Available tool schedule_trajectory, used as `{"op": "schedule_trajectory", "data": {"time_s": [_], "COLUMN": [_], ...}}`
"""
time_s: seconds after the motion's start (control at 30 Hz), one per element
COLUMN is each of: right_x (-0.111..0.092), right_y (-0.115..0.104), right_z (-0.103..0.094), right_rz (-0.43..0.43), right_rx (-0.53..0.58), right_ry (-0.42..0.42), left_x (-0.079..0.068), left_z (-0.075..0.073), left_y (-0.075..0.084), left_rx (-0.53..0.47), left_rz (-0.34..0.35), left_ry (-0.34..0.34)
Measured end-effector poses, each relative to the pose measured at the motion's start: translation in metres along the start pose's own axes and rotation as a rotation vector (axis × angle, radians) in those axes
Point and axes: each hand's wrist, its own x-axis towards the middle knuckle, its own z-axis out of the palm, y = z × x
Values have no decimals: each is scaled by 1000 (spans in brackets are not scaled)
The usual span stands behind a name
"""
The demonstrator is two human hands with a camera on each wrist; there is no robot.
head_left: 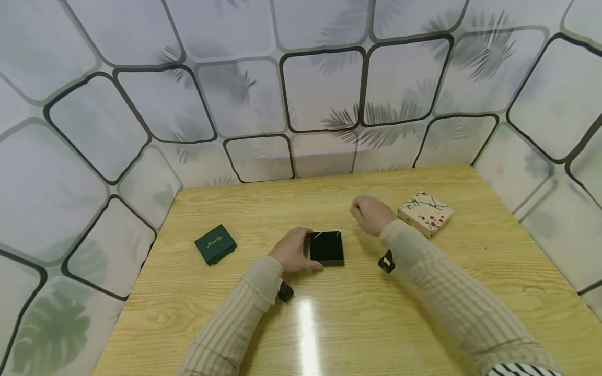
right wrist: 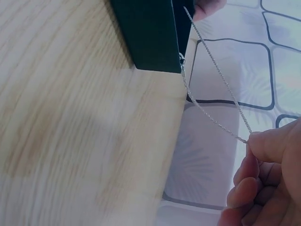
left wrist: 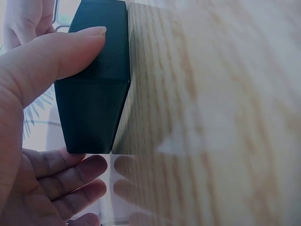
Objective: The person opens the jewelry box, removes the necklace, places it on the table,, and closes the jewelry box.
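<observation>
A dark green open jewelry box (head_left: 326, 263) with a black inside stands on the wooden table. My left hand (head_left: 293, 253) grips it from the left, thumb at the near side and fingers round the far side. In the left wrist view, the thumb lies against the wall of the box. To the right, my right hand (head_left: 373, 215) pinches a thin silver chain (right wrist: 220, 73) between thumb and forefinger. From that pinch, two strands run back to the box. A small clasp or ring (right wrist: 182, 57) shows at the box's edge.
A dark green lid (head_left: 215, 244) with gold lettering lies on the table (head_left: 263, 209) to the left. Beyond my right hand is a cream box (head_left: 425, 213) with red flowers and dark branches. Patterned curtain (head_left: 324, 94) surrounds the table's back and sides.
</observation>
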Motion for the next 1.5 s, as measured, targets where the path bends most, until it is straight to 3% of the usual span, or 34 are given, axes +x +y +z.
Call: {"op": "schedule_trajectory", "data": {"time_s": [1.03,1.5], "right_x": [-4,-5], "right_y": [6,-5], "right_z": [-13,-1], "right_rz": [-8,-150], "right_rx": [88,262], "right_ry": [20,81], "left_x": [-1,-6], "left_z": [0,0], "left_y": [1,2], "left_rx": [14,6], "left_rz": [4,17], "left_ry": [5,-10]}}
